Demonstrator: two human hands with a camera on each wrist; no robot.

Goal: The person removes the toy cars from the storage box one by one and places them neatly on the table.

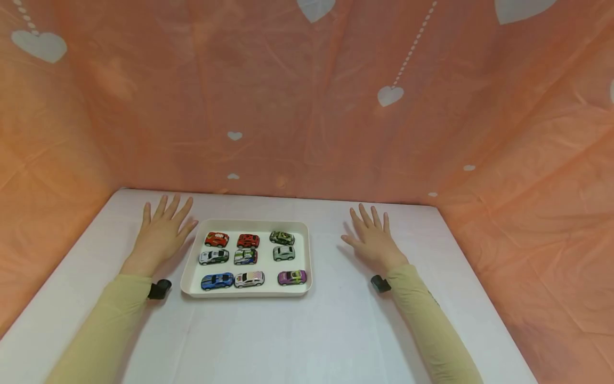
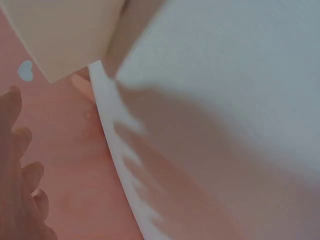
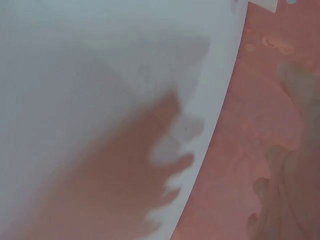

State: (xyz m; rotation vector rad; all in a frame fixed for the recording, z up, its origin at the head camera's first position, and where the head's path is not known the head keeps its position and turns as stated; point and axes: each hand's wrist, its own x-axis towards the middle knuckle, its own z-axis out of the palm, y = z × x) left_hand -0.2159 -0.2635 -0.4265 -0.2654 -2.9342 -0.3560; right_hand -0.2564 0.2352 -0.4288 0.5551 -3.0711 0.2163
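Observation:
A white tray (image 1: 192,285) holds several toy cars in three rows. At its back are a red car (image 1: 217,239), another red car (image 1: 248,241) and a green camouflage car (image 1: 282,238). The middle row has a white-and-black car (image 1: 213,257), a multicoloured car (image 1: 245,256) and a grey-green car (image 1: 284,253). In front lie a blue car (image 1: 217,281), a white patterned car (image 1: 249,279) and a purple-and-green car (image 1: 292,277). My left hand (image 1: 160,237) is spread just left of the tray, holding nothing. Well to the tray's right, my right hand (image 1: 374,242) spreads its fingers, also holding nothing.
The white table (image 1: 297,341) bears the tray and ends at an orange curtain (image 1: 288,106) with white hearts, which stands behind and at both sides. Black wrist devices (image 1: 160,289) sit at both sleeve cuffs. The tray's wall (image 2: 55,40) shows in the left wrist view.

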